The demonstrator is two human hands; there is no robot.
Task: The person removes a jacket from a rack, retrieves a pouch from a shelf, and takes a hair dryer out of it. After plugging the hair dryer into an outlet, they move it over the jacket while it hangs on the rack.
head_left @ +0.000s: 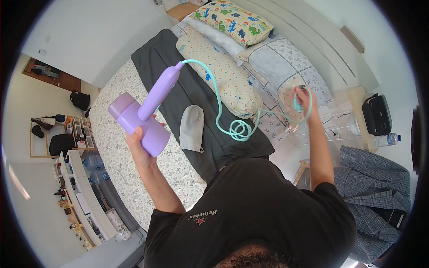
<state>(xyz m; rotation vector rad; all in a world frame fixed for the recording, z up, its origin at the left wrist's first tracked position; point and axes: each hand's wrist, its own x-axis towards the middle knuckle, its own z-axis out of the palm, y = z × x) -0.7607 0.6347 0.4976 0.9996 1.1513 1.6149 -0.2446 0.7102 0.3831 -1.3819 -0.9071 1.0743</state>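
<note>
My left hand (142, 142) is closed around the body of a lavender handheld appliance that looks like a garment steamer (154, 134). Its handle points up and away, and a mint-green cord (216, 91) leaves the handle's end. The cord runs across the bed and lies in loose loops. At the right, my right hand (308, 99) grips the cord's plug end (303, 87); a bunched piece of cord hangs by the fingers, and the plug's prongs are hard to make out. Between my hands, a light grey mitt-like cloth piece (192, 128) lies on dark grey fabric (154, 56) spread over the bed.
The bed (117, 82) has a floral sheet, a bolster (219, 73) and pillows (234, 22). A nightstand (357, 96) holds a black case (376, 114) and a water bottle (388, 140). A checked jacket (375, 196) hangs at the right. Shelving (85, 196) stands at the left.
</note>
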